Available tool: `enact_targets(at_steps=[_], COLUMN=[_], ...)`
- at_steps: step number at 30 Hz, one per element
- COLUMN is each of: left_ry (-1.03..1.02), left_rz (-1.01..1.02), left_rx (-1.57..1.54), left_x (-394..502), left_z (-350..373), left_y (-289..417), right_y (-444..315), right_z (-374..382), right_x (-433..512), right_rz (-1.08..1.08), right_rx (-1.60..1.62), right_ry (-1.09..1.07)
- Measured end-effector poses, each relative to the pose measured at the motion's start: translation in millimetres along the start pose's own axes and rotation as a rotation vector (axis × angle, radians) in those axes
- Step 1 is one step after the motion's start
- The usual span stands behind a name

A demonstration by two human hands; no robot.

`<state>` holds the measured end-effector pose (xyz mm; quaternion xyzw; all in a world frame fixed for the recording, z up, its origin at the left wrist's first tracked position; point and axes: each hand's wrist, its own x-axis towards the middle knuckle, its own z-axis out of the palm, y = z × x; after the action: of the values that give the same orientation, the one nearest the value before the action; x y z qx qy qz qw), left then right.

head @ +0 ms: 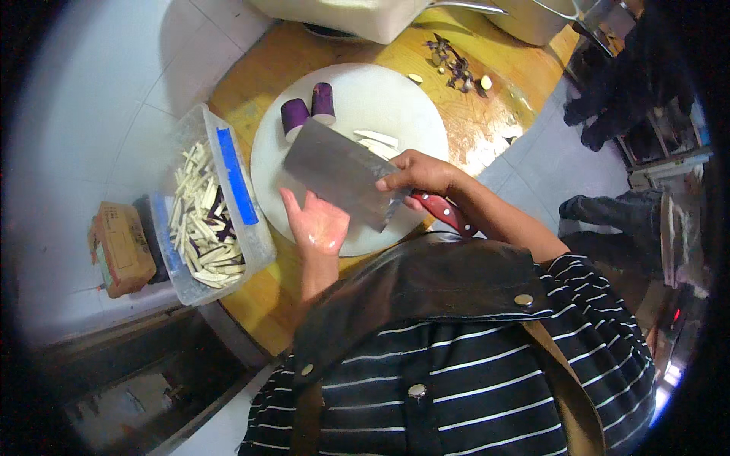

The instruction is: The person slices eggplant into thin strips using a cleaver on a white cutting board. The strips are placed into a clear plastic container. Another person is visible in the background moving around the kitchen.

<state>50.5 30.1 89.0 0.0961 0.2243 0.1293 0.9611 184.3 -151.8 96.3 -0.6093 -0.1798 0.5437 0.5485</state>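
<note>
My right hand (419,174) grips a cleaver (345,171) by its red riveted handle, with thumb and finger pinching the rear of the wide steel blade. The blade is held flat over a round white cutting board (393,85). My left hand (322,222) is palm up at the board's near-left edge, thumb apart; the blade hides its fingertips. I cannot tell whether palm and blade touch. Two purple eggplant chunks, one (295,117) partly behind the blade's corner and one (323,102) beside it, are on the board. Pale eggplant strips (379,142) lie beyond the cleaver.
Left of the board, a clear plastic tub (259,245) with a blue strip holds many cut eggplant strips (205,228). Eggplant trimmings (456,65) lie on the wooden table (422,45) at the far right. A pale container (348,14) and a metal pot (527,20) border the back.
</note>
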Motion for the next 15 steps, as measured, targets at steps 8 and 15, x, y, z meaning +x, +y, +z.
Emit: enact_targets(at_steps=[8, 15], left_ry=[0.378, 0.288], left_rz=[0.010, -0.088], left_rx=[0.253, 0.392], left_x=[-15.3, 5.3], left_z=[-39.6, -20.0], left_y=[8.7, -9.9], right_y=[23.2, 47.8], right_z=[-112.2, -108.9], right_x=[-44.8, -53.0], right_rz=[-0.009, 0.108], right_rx=[-0.017, -0.013], right_ry=[0.352, 0.319])
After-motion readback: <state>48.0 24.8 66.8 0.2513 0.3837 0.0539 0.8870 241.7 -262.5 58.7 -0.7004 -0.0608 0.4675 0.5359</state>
